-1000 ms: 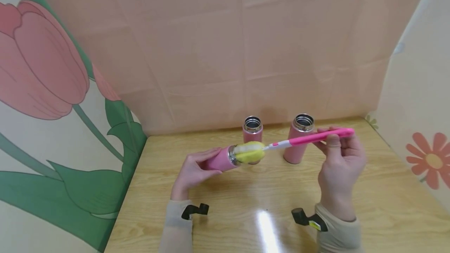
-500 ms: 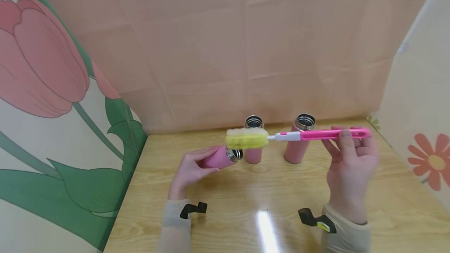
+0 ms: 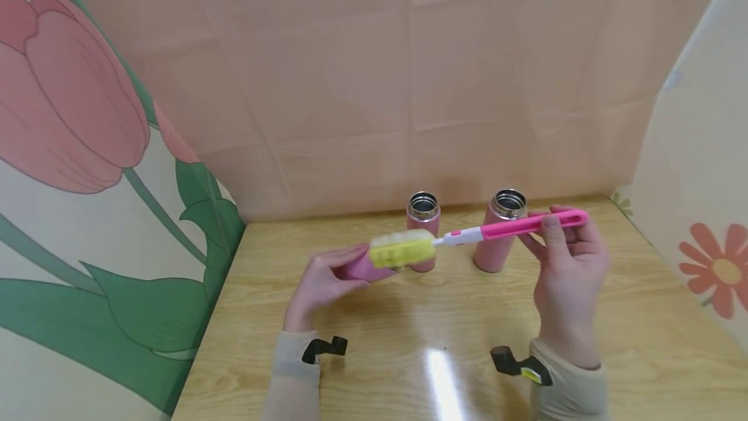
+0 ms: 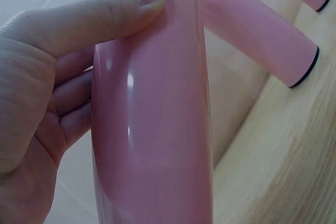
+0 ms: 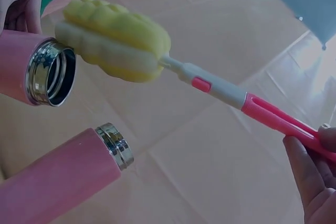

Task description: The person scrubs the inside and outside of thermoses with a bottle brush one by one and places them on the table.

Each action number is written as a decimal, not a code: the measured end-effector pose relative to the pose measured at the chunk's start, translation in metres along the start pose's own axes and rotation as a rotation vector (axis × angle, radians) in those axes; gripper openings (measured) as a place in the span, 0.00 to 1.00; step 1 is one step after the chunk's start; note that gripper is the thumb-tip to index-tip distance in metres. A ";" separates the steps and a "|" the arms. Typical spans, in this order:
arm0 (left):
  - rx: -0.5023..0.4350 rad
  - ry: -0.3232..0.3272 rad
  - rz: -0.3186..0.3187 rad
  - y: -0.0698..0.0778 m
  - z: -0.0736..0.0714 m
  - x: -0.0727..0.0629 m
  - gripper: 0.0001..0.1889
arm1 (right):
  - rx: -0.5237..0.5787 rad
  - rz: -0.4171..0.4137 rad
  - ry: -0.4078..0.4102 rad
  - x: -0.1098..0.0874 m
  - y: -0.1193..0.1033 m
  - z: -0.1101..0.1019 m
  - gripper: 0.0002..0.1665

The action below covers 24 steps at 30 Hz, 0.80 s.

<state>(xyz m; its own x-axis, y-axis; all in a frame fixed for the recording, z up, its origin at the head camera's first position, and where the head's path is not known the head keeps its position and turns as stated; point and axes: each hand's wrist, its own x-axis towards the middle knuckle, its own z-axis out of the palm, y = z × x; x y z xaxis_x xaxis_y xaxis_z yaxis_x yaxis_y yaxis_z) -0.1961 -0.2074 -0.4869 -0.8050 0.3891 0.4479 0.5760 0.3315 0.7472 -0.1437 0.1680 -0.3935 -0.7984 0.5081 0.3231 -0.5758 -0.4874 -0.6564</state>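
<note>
My left hand (image 3: 320, 284) grips a pink thermos bottle (image 4: 152, 114), tilted over with its mouth toward the right. My right hand (image 3: 569, 271) pinches the pink handle of a sponge bottle brush (image 3: 403, 249) near its end. The brush has a yellow and white sponge head and a white neck with a pink button. In the right wrist view the sponge head (image 5: 113, 40) is outside the bottle, its tip right at the steel rim (image 5: 50, 74). From the head view the sponge overlaps the bottle's mouth and hides it.
Two more pink bottles without lids, one in the middle (image 3: 423, 213) and one further right (image 3: 499, 232), stand upright at the back of the wooden table (image 3: 397, 356). Behind them hangs a peach cloth (image 3: 327, 83). A flower-painted panel (image 3: 105, 226) borders the left side.
The sponge head came out of the bottle mouth, rose up and to the right, then moved back left and down to the rim. The left hand and its bottle stay nearly still.
</note>
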 end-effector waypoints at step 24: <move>-0.006 -0.012 0.087 0.000 0.004 0.002 0.34 | 0.015 -0.107 0.029 -0.002 0.013 0.006 0.19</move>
<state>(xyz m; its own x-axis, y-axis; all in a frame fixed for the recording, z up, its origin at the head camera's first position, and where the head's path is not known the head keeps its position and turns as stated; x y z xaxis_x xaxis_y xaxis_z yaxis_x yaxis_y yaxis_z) -0.1975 -0.2030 -0.4879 -0.7505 0.4262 0.5052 0.6425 0.2911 0.7088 -0.1502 0.1568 -0.3987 -0.7268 0.5779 0.3712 -0.6605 -0.4396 -0.6087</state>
